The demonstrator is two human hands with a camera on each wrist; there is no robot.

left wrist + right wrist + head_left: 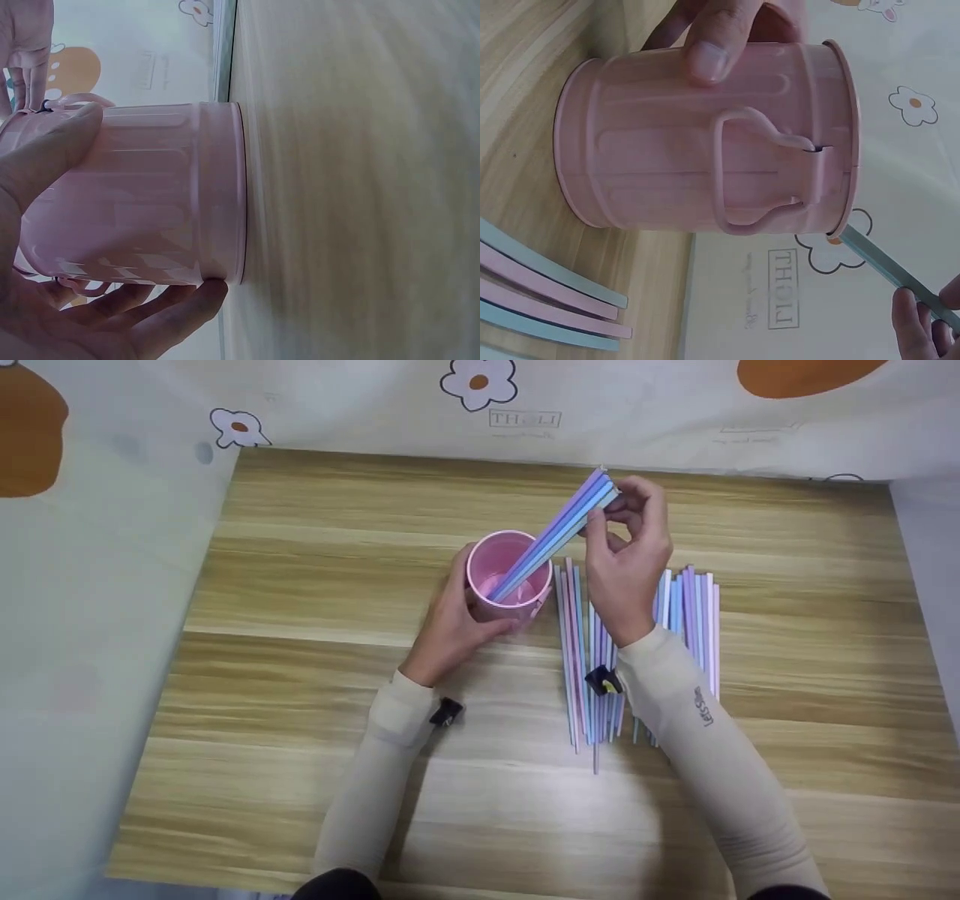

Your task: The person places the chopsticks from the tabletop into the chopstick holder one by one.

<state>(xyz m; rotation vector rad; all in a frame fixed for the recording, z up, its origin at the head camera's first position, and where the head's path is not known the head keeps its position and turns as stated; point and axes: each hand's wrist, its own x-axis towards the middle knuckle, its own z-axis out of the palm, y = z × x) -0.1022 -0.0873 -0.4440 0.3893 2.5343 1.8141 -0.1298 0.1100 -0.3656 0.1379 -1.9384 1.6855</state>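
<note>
A bundle of sticks [559,534] in purple, blue and pale green is slanted into a pink cup [660,150], its lower ends inside and its upper ends raised beyond the rim. The upper ends are pinched between the thumb and fingers of the right hand [628,551]. The cup is held upright on the table [300,660] by the left hand [456,621], whose thumb and fingers are curved around opposite sides of its wall. A looped handle [718,172] is fixed to the cup's side.

More sticks [596,720] in pastel colours are laid side by side to the right of the cup, partly hidden under the right forearm. Both forearms are covered by pale sleeves [367,795], and a small black clip [448,711] is seen at each wrist. Behind the table, a pale sheet [360,405] is printed with flowers [478,382] and orange-brown shapes [26,431].
</note>
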